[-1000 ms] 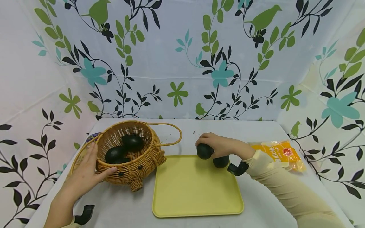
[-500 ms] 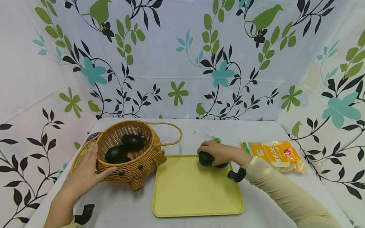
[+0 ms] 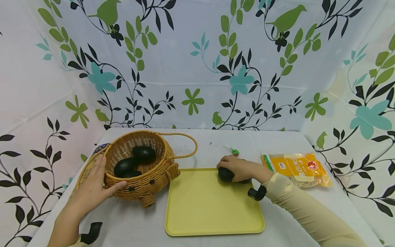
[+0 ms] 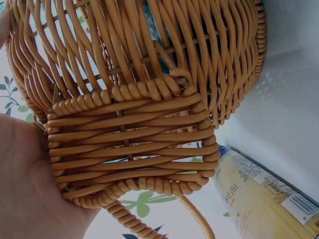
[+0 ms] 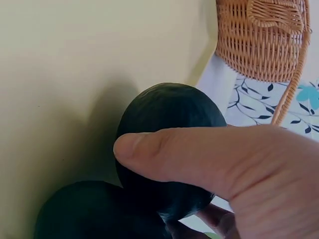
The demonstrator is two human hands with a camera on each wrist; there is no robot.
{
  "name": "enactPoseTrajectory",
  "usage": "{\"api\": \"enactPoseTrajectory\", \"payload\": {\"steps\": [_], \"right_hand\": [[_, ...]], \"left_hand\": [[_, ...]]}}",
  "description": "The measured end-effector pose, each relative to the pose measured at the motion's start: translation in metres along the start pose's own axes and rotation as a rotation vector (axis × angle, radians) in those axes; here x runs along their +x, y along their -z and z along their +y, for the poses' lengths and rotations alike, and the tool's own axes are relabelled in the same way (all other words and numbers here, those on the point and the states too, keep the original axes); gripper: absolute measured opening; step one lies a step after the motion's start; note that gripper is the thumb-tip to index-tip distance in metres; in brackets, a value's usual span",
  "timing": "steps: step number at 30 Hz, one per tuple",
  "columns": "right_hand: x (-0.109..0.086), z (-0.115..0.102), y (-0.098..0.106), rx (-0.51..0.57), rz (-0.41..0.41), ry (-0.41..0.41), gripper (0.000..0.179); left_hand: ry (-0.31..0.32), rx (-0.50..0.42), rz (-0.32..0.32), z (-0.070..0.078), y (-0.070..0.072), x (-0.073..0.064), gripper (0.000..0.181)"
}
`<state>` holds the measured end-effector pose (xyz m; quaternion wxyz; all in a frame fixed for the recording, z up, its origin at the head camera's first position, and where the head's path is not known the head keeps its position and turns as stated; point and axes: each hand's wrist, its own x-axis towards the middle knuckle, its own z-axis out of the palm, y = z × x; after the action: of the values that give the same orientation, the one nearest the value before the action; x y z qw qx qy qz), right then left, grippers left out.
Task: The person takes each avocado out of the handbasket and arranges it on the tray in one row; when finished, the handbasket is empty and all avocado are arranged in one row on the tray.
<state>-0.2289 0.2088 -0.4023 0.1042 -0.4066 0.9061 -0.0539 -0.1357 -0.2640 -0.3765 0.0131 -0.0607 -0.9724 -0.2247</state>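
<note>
My right hand point(image 3: 237, 168) grips a dark green avocado point(image 3: 226, 174) low over the far right part of the yellow tray point(image 3: 213, 209). In the right wrist view the thumb lies across this avocado point(image 5: 169, 107), fingers partly hidden behind it. A second avocado point(image 5: 89, 211) sits right against it; the hand mostly covers it in the head view. At the left, my left hand point(image 3: 89, 188) rests with straight fingers on the side of a wicker basket point(image 3: 148, 183), thumb at its front rim. Inside lie several avocados point(image 3: 144, 155).
Behind the tray lies a small green-headed item with a thin white stem point(image 3: 234, 152). An orange and clear food packet point(image 3: 297, 168) is at the right. A yellowish labelled package point(image 4: 259, 194) lies beside the basket. The basket's handle point(image 3: 192, 145) reaches toward the tray.
My right hand has lowered the avocado toward the tray and shifted slightly right, beside the other avocado. The green-headed item has come into view behind it. My left hand has stayed put.
</note>
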Motion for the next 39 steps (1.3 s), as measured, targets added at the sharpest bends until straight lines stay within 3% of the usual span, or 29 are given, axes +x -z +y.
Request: {"api": "enactPoseTrajectory", "payload": {"steps": [5, 13, 39], "right_hand": [[-0.002, 0.000, -0.006, -0.017, 0.022, 0.023, 0.061], [-0.002, -0.001, -0.012, 0.050, -0.002, -0.038, 0.063], [-0.003, -0.008, -0.013, 0.063, -0.009, -0.066, 0.061]], "left_hand": [[0.004, 0.005, 0.002, 0.000, 0.000, 0.000, 0.112], [0.013, 0.022, 0.002, 0.000, 0.000, 0.000, 0.112], [0.017, 0.033, 0.003, 0.000, 0.000, 0.000, 0.113]]}}
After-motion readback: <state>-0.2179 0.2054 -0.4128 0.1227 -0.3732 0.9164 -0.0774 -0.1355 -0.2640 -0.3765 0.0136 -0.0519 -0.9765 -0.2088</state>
